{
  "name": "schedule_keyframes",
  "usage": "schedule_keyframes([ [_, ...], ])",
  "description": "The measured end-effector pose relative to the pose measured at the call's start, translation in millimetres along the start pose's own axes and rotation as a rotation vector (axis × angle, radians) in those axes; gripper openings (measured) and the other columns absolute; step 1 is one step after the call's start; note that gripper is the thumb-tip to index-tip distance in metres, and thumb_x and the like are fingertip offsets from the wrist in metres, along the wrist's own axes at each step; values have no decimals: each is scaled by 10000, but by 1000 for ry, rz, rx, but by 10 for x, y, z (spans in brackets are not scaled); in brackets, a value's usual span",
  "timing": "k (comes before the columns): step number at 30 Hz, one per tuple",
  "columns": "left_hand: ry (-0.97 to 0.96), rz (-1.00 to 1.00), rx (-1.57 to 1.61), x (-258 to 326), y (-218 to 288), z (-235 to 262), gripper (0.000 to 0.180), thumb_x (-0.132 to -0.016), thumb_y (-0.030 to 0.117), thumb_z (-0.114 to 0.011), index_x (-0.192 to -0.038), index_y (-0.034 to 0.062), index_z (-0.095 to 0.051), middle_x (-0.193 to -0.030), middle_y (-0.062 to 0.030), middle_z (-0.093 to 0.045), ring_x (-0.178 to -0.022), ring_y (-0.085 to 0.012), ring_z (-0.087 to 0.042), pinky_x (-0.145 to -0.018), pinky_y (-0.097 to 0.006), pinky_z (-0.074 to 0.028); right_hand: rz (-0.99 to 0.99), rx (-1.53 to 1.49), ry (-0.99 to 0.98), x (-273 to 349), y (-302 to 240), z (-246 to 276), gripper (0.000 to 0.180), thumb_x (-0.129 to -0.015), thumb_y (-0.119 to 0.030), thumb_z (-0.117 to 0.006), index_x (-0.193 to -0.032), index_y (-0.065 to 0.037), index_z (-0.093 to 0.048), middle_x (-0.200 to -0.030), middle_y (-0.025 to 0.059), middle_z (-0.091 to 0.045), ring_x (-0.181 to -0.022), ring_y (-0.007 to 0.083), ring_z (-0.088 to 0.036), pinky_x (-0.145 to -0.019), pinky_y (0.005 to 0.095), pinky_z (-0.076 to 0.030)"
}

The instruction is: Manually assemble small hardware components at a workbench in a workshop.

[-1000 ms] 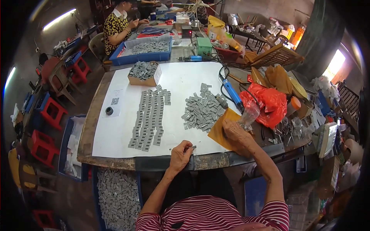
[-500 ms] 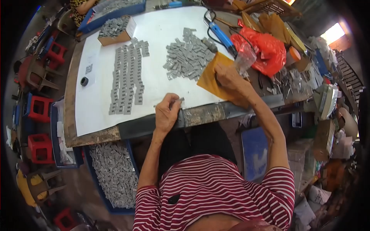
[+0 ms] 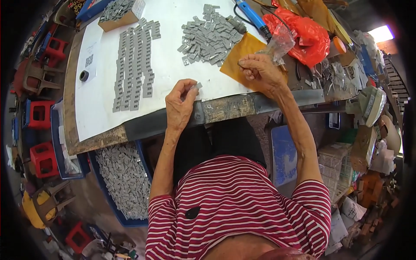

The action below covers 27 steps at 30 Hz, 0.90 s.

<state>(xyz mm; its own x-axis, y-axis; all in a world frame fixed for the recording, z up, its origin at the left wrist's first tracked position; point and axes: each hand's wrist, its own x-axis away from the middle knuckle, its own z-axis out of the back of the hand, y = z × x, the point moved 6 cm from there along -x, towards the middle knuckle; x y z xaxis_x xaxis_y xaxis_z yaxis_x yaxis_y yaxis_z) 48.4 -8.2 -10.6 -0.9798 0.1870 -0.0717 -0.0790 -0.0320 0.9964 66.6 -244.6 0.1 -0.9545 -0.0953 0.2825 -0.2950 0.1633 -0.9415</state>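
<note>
Grey plastic clips fill this tabletop [image 3: 104,130]. Since a second ago the view has tipped down toward the lap, while both hands have stayed at the near edge. The left hand [image 3: 181,104] has its grip pinched on 1 small grey clip [image 3: 197,86]; the right hand [image 3: 258,69] has fingertips closed together on something too small to tell, over a yellow envelope [image 3: 240,54]. Far left lie about 5 laid-out rows [image 3: 134,65]; 1 loose pile [image 3: 208,39] sits far centre; 1 blue bin [image 3: 123,180] of clips stands below.

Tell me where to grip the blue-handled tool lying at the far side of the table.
Grip the blue-handled tool around the middle of its blue barrel, coming from above. It lies flat on the white sheet, the dark tip points at the pile of grey parts, and a cable leaves its far end.
</note>
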Motion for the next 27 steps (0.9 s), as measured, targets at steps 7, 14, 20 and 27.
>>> schedule_keyframes([
  [7,-45,81,120,22,145,-65,163,-806,83,-562,-934,-17,-572,-770,-34,-603,-696,-75,-552,-646,-195,-431,-98,-188,-124,100,71,-317,98,-815,-83,-557,-798,12,-548,-704,45,-532,-516,36,-416,-420,162,-311],
  [14,-155,124,185,53,122,-132,231,-797,64,-600,-1010,-12,-558,-822,-32,-618,-736,-59,-561,-654,-170,-426,-98,-228,-178,176,115,-585,100,-789,-80,-594,-808,17,-576,-694,38,-556,-530,54,-463,-448,175,-355],
  [20,-178,133,196,82,123,-143,244,-787,52,-608,-1016,-17,-557,-822,-39,-624,-738,-56,-565,-647,-173,-427,-30,-130,-110,259,144,-717,96,-794,-67,-609,-849,5,-580,-703,41,-573,-533,51,-475,-447,172,-365],
  [27,-185,128,184,80,184,-177,221,-780,33,-596,-993,-18,-574,-769,-9,-590,-694,-45,-536,-619,-167,-419,84,-51,-35,271,197,-695,79,-799,-53,-595,-855,-2,-576,-678,31,-561,-515,51,-461,-428,172,-341],
])
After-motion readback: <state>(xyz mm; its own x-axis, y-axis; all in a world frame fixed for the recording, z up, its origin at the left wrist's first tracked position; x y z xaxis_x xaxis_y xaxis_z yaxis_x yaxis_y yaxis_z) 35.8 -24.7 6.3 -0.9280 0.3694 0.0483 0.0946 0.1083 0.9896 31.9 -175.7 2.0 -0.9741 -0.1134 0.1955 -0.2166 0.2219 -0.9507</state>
